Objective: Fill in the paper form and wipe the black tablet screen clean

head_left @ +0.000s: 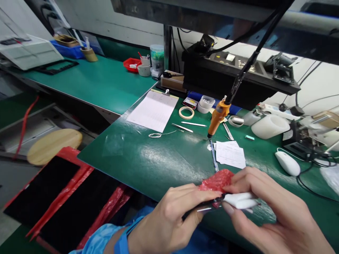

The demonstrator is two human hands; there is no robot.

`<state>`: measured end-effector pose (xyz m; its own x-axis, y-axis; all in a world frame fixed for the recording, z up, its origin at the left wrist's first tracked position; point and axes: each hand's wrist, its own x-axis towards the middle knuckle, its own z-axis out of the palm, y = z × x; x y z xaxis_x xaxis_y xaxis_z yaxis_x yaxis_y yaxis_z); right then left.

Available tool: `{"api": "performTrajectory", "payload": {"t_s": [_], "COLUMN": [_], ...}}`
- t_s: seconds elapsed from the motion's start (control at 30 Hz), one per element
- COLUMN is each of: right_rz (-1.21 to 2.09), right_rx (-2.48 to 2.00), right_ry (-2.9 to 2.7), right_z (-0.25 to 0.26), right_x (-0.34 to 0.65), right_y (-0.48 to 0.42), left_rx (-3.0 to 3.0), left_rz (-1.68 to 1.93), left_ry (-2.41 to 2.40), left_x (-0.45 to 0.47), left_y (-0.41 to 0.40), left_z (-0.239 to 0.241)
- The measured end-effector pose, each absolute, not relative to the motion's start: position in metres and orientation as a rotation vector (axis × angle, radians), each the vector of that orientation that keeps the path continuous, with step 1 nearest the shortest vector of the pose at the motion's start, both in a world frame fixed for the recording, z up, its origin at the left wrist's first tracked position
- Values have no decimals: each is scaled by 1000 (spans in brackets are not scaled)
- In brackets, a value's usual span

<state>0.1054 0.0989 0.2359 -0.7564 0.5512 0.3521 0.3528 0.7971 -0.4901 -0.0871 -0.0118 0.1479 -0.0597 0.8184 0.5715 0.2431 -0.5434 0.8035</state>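
Note:
Close to the bench's near edge, my left hand (172,215) is closed on a thin black object (209,203), much of it hidden behind the fingers. Crumpled red plastic film (217,180) bunches between both hands, above the black object. My right hand (275,208) is closed, its fingertips pinching at the red film and at a soft white bundle (241,200) that meets the black object's end. What kind of thing the white bundle is, I cannot tell. Just beyond the film lie a pen (213,155) and some printed paper slips (231,154).
An orange electric screwdriver (218,114) hangs over the green bench (159,158). Around it are a clipboard (153,109), tape roll (186,113), tweezers (182,127) and white mouse (287,162). Red-wrapped black panels (71,208) stand at lower left.

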Motion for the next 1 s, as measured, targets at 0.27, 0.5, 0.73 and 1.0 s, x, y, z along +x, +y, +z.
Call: {"api": "performTrajectory", "payload": {"t_s": [0.27,0.5,0.73,1.0], "right_rz": [563,581,558,621], "right_rx": [-678,-737,-777,-786], "right_ry": [-2538,-2507,-2503,-2457], "right_z": [244,242,240,239], "right_x": [100,94,95,88], "right_y": [97,91,92,91], "left_rx": [1809,1758,1718,1708], "left_rz": [1638,1620,1636,1601], "left_ry": [1207,1165,1150,1209], "left_x": [-81,-78,-80,-80], "left_y": [-14,-15,-13,-16], "left_z": [148,150,143,143]}}
